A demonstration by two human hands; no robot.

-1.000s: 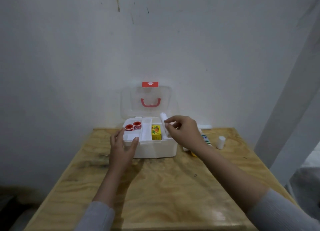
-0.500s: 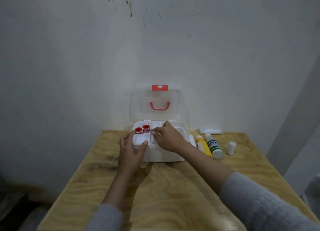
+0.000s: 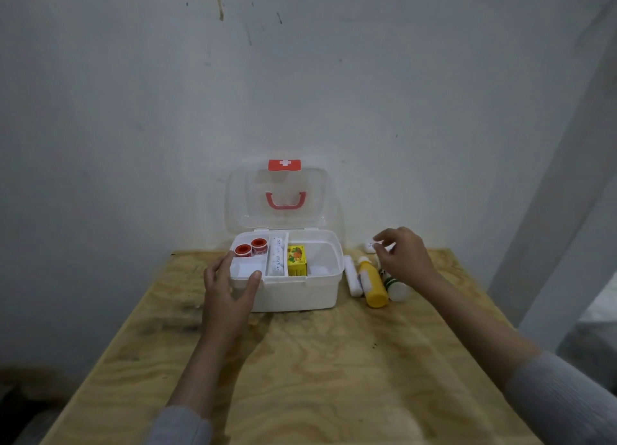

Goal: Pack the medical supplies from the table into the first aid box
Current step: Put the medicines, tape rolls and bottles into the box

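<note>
The white first aid box (image 3: 300,294) stands open at the table's far middle, its clear lid (image 3: 280,197) upright against the wall. Its tray holds two red tape rolls (image 3: 251,247), a white bandage roll (image 3: 277,256) in the narrow middle slot and a yellow carton (image 3: 296,260). My left hand (image 3: 228,287) grips the box's front left corner, thumb on the rim. My right hand (image 3: 402,259) hovers right of the box with fingers apart and nothing in it, over a white roll (image 3: 353,279), a yellow bottle (image 3: 373,286) and a partly hidden green-striped bottle (image 3: 392,284). A small white item (image 3: 369,246) lies beyond the fingertips.
The wooden table (image 3: 300,361) ends at a stained white wall behind the box. A white slanted beam (image 3: 551,227) rises at the right, past the table's right edge. Bare wood stretches between the box and me.
My right hand put the white bandage roll into the box's middle slot, let go and moved right to above the bottles. My left hand stayed on the box.
</note>
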